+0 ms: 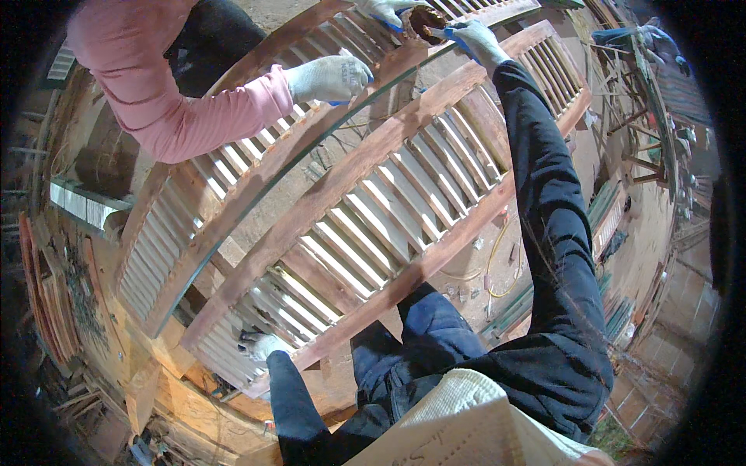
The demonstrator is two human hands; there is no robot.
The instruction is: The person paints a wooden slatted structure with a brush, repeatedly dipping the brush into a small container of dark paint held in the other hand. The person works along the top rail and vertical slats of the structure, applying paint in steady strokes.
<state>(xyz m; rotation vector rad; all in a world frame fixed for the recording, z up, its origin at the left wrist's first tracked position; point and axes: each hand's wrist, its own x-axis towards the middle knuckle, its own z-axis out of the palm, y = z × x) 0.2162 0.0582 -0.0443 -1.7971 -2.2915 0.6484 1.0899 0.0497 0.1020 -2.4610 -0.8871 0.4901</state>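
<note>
My left hand [263,346], in a pale glove with dark fingertips, lies on the slats at the near left end of a wooden louvred shutter [447,247]; its fingers look apart. Far off at the top, my right hand [478,40], in a pale glove with blue fingertips, is closed at the rim of a round brown container [424,25]. What its fingers pinch is too small to make out. A co-worker's gloved hand [382,9] is at the container's other side. The co-worker's other gloved hand [330,79] rests on a second louvred shutter [210,225].
The two shutters lie side by side, with a gap between them. The co-worker's pink sleeve [194,116] reaches over the farther one. A yellow cord [497,260] lies on the ground to the right. Stacked boards [50,287] stand at the left, beside a wooden support [183,396].
</note>
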